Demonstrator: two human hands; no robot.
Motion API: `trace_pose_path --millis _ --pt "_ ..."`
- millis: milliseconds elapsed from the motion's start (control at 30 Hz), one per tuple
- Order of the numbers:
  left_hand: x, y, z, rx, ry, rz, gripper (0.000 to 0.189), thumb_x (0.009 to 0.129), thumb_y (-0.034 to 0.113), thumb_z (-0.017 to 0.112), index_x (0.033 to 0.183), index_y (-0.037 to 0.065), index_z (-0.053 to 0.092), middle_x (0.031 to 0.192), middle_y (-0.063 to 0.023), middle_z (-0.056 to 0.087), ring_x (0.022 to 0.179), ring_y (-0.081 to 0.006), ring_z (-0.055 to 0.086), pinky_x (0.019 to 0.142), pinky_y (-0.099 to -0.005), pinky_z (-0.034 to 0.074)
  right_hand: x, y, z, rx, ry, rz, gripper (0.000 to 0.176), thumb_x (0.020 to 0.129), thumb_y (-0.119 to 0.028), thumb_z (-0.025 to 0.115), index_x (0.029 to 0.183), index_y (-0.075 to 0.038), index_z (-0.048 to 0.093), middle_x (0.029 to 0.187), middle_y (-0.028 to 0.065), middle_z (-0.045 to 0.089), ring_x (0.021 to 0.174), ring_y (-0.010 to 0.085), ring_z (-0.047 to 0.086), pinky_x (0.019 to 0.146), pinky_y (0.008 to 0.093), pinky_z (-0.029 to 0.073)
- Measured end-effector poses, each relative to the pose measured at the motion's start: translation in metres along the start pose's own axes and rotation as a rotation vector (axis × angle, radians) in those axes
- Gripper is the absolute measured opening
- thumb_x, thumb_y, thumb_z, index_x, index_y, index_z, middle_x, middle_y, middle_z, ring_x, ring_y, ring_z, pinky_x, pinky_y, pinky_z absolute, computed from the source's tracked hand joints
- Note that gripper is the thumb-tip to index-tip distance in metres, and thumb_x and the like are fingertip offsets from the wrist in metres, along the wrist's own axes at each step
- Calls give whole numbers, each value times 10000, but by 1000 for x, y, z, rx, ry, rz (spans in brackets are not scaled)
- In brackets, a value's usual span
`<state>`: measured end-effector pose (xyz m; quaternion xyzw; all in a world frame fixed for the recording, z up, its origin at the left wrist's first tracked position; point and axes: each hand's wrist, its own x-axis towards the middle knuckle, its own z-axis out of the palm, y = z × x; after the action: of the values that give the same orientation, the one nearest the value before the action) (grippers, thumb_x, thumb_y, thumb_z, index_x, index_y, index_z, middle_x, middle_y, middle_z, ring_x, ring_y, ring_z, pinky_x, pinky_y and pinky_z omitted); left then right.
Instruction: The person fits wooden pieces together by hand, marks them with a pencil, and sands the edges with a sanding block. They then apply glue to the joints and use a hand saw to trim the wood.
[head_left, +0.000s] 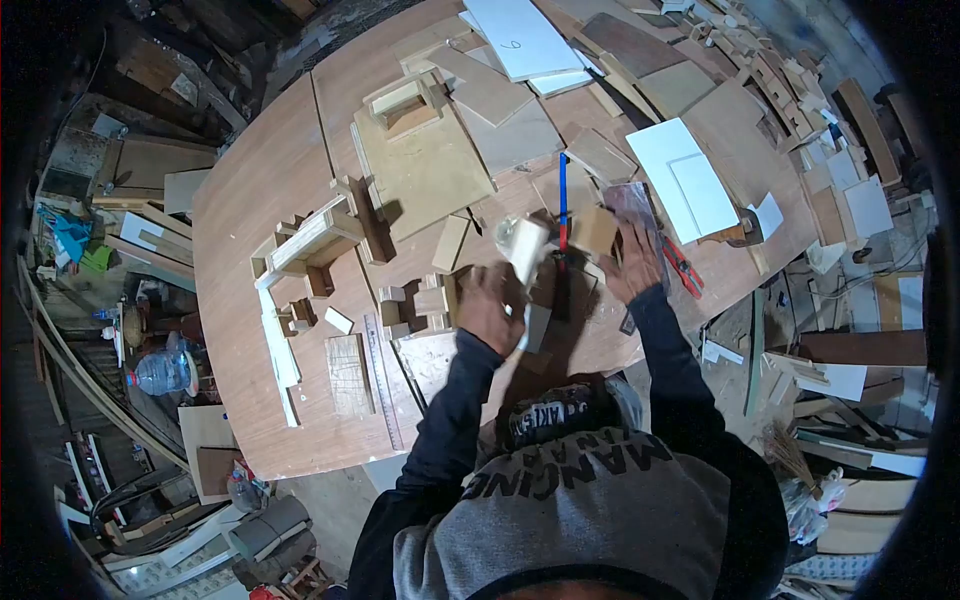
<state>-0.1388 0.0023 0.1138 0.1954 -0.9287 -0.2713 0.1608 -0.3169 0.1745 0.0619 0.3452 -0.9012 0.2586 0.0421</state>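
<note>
My left hand (492, 305) is closed around the lower part of a pale wooden block (527, 250), which is blurred. My right hand (633, 262) is beside a tan wooden block (595, 230), its fingers at the block's right side; whether they grip it is unclear. Between the two blocks a blue bar (563, 190) with a red part lies lengthwise on the wooden table (240, 210). Red pliers (683, 268) lie right of my right hand. Small wooden blocks (432, 300) stand just left of my left hand.
A long wooden assembly (318, 240) and a steel ruler (382, 380) lie on the left. Farther back, a box-like wooden piece (405, 105) rests on a plywood board (420, 170). White sheets (683, 175) lie to the right. Wood scraps (800, 100) crowd the far right edge.
</note>
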Motion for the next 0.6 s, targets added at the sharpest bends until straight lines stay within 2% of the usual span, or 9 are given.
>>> trace_pose_path --millis 100,133,200,333,433,467,533,567,600 --pt "-25 16 22 69 -227 -19 399 702 80 585 1082 -6 498 1051 -161 495 928 -344 491 822 -410 416 -40 7 4 -32 -86 129 647 663 -165 661 1235 -44 383 1252 188 405 1164 401 363 1015 455 275" --pt "-28 12 36 64 -223 -13 399 702 80 585 1082 -6 498 1051 -161 495 928 -344 491 822 -410 416 -50 10 9 -58 -83 121 650 658 -163 666 1233 -45 386 1251 181 408 1166 388 367 1021 449 266" --pt "-34 -1 61 170 -280 61 529 699 160 589 1165 -41 440 1040 -229 488 947 -373 468 839 -433 407 -65 13 9 1 -126 122 663 640 -149 679 1228 -48 391 1247 158 417 1168 350 381 1039 434 242" --pt "-28 1 69 347 -357 153 541 685 164 602 1159 -39 441 1011 -223 488 957 -371 471 824 -430 421 -81 14 14 -109 -155 104 655 635 -136 680 1218 -51 393 1247 143 421 1164 339 387 1041 428 240" --pt "-20 18 63 258 -473 -208 459 670 203 609 1085 19 544 1132 -121 445 1050 -300 399 932 -377 351 -80 10 10 -124 -98 39 642 639 -119 672 1218 -69 400 1239 146 422 1156 336 394 1025 426 270" --pt "-23 10 74 258 -470 -209 459 670 203 609 1085 19 544 1132 -121 445 1050 -300 399 932 -377 351 -80 9 6 -82 -65 34 592 644 -110 669 1184 -74 428 1234 147 423 1153 328 397 1002 430 291" --pt "-25 -8 93 339 -461 3 587 686 186 624 1205 16 407 1117 -168 433 1038 -343 449 808 -456 445 -78 7 4 -42 -28 22 543 649 -101 665 1150 -79 457 1229 149 425 1150 319 400 978 433 311" --pt "-27 -8 94 338 -456 2 587 686 186 624 1205 16 407 1117 -168 433 1038 -343 449 808 -456 445 -79 9 7 -20 48 25 439 666 -94 655 1072 -71 489 1144 149 479 1073 317 456 913 427 358" --pt "-25 6 80 272 -453 -92 611 682 193 632 1219 22 396 1126 -172 427 1045 -345 440 826 -459 428 -79 11 11 2 124 27 335 683 -87 645 994 -63 522 1060 148 532 996 316 513 849 421 405"
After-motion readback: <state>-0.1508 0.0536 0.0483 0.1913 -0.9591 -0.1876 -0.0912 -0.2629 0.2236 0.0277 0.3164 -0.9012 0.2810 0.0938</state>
